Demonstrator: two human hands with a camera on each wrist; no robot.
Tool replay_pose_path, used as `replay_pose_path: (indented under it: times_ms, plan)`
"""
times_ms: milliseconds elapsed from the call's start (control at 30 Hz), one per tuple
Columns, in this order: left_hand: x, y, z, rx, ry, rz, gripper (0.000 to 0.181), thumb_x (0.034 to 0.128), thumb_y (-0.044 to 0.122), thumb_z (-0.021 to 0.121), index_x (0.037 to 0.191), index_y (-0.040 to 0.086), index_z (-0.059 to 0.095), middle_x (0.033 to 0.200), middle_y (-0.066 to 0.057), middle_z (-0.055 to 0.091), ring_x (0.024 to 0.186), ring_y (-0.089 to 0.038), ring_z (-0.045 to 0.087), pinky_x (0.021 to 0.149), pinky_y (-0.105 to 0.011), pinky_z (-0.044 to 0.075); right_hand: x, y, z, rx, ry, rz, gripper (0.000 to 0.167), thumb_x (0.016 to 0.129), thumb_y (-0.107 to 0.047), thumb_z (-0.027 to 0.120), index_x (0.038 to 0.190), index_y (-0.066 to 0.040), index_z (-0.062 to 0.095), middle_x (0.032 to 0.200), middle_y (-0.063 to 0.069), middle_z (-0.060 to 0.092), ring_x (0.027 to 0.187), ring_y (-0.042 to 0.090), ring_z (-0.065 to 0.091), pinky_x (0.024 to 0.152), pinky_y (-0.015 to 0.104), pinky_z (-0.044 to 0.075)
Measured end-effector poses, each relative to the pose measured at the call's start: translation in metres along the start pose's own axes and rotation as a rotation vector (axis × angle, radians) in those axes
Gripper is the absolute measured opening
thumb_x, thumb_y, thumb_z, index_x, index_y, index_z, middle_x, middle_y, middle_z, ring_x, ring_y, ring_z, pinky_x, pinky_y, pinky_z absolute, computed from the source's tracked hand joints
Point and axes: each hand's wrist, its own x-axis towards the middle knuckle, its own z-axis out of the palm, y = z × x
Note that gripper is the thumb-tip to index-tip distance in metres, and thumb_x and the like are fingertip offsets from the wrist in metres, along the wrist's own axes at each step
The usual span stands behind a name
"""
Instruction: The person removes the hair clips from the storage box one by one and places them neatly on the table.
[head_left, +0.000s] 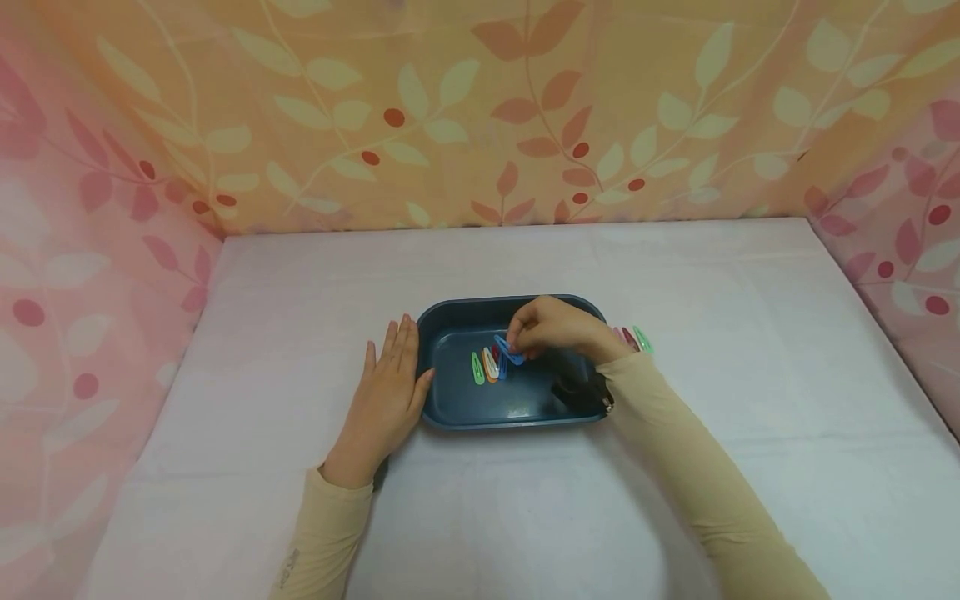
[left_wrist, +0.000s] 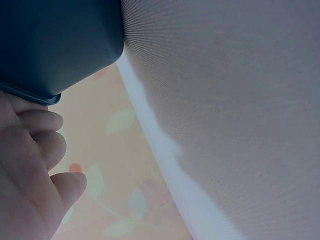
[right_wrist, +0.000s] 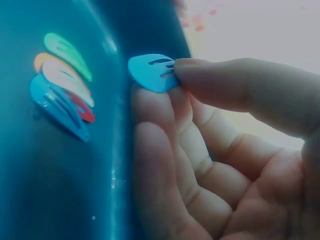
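one tray (head_left: 450, 406); five hair clips (right_wrist: 61, 80) lying in it, one held clip (right_wrist: 146, 70), at least three outer clips (head_left: 632, 338).

The white cloth-covered table (head_left: 480, 508) showed faint creases. A dark blue tray (head_left: 465, 406) stood directly on it, and hair clips (head_left: 632, 338) lay just beside its right end.

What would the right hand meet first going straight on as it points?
Probably the cluster of hair clips lying in the tray; how high the right hand hangs above is unclear.
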Motion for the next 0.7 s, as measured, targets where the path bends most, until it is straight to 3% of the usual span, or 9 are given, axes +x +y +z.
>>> replay_pose_path:
  times_ms: [333,700]
  plan:
    - [0.002,-0.002,-0.001,0.009,0.012,-0.007,0.066,0.0993,0.028,0.046,0.147,-0.008,0.017,0.155,-0.018,0.011,0.143,-0.032,0.009,0.111,-0.054,0.007,-0.011,-0.004,-0.011,0.042,0.045,-0.084,0.011,0.084,0.001,0.057,0.084,0.008,0.066,0.074,0.007,0.066,0.067,0.026,0.062,0.067,0.035,0.054]
    - [0.0,0.0,0.0,0.004,0.026,0.004,0.066,0.0982,0.027,0.049,0.146,-0.008,0.02,0.154,-0.019,0.013,0.142,-0.033,0.01,0.111,-0.055,0.009,-0.032,0.009,-0.02,0.133,0.14,-0.099,0.01,0.086,0.0,0.06,0.088,0.009,0.064,0.073,0.005,0.066,0.07,0.027,0.063,0.069,0.034,0.054]
